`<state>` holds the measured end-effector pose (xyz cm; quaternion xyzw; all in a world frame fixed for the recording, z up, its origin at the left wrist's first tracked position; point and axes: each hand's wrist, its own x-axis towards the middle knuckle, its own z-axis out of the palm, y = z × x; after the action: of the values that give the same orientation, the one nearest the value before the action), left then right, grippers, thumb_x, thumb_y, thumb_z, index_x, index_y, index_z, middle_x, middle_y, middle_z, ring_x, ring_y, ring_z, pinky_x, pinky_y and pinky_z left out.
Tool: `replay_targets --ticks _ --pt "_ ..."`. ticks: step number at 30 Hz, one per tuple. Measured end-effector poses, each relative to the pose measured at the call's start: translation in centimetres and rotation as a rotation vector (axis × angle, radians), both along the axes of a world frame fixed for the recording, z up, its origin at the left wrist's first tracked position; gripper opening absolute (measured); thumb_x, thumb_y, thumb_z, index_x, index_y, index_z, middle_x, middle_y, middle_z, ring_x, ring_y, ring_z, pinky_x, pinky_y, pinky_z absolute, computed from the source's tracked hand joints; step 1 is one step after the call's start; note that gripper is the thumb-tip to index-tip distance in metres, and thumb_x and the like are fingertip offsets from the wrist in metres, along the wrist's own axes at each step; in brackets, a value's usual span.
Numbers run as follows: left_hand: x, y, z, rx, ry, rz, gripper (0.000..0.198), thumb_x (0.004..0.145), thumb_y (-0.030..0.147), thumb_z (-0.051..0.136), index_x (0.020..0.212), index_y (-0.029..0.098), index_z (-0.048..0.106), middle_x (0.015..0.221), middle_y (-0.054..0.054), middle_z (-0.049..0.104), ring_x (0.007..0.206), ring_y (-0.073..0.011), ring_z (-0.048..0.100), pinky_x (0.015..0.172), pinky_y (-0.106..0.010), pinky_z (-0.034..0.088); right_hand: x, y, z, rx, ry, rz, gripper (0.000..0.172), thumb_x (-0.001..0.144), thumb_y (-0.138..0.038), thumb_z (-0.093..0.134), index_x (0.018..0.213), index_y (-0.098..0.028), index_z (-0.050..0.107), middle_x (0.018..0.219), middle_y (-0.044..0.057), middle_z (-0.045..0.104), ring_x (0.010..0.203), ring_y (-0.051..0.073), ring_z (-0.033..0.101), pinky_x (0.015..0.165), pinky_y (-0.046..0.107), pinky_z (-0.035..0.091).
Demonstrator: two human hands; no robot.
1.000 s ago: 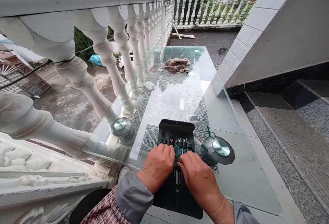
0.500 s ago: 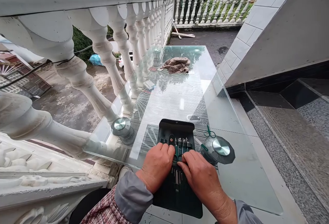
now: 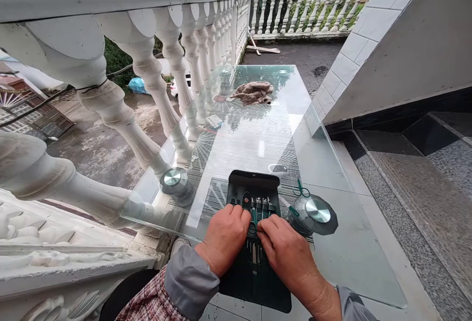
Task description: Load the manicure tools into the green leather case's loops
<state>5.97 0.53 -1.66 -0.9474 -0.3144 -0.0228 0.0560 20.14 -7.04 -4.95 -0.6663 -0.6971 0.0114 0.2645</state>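
Observation:
An open black manicure case (image 3: 254, 289) lies at the near end of the glass table, its flap raised at the far side. Green-handled scissors (image 3: 252, 226) sit inside, beside nail clippers (image 3: 258, 204) and other small tools in loops. Slim metal tools (image 3: 254, 252) show lower in the case. My left hand (image 3: 225, 237) is closed on the case's left side, its thumb beside the scissors; the fingertips are partly hidden. My right hand (image 3: 291, 252) is closed in a pinch below the clippers, close to the scissors' handles. What it pinches is hidden.
On the glass table (image 3: 354, 242) lie small green scissors (image 3: 301, 191), a green-handled tool (image 3: 293, 210), a crumpled brown cloth (image 3: 252, 93) and a small card or box (image 3: 214, 121). A white balustrade (image 3: 147, 70) runs along the left; stone steps (image 3: 413, 183) rise at right.
My right hand's fingers have shifted slightly upward, away from the scissors' handles. My left hand and the case stay almost where they were.

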Motion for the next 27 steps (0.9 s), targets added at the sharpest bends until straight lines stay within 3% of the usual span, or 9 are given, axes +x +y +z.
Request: replay_targets --ticks 14,19,27 --pt "0.1 -0.1 0.2 -0.040 0.028 0.009 0.010 0.086 0.009 0.049 0.082 0.017 0.049 0.080 -0.004 0.055 0.072 -0.0198 0.053 0.060 -0.030 0.046 0.0 0.1 0.4 0.065 -0.005 0.014 0.026 0.092 -0.023 0.039 0.075 -0.020 0.059 0.070 0.002 0.053 0.069 0.015 0.049 0.061 0.027 0.035" --pt "0.1 -0.1 0.5 -0.093 0.005 0.015 0.006 0.087 0.015 0.053 0.093 0.018 0.053 0.086 -0.004 0.056 0.077 -0.0198 0.053 0.062 -0.030 0.047 -0.2 0.2 0.3 0.041 0.021 0.029 0.024 0.092 -0.024 0.041 0.077 -0.020 0.059 0.071 0.002 0.053 0.070 0.014 0.050 0.061 0.026 0.035" --pt "0.2 -0.1 0.5 -0.138 0.008 0.034 0.006 0.089 0.020 0.053 0.084 0.020 0.056 0.086 -0.004 0.055 0.079 -0.0198 0.053 0.063 -0.030 0.046 -0.8 0.7 -0.4 0.114 -0.065 -0.015 0.029 0.092 -0.021 0.039 0.068 -0.019 0.054 0.065 0.002 0.052 0.065 0.015 0.046 0.059 0.027 0.031"
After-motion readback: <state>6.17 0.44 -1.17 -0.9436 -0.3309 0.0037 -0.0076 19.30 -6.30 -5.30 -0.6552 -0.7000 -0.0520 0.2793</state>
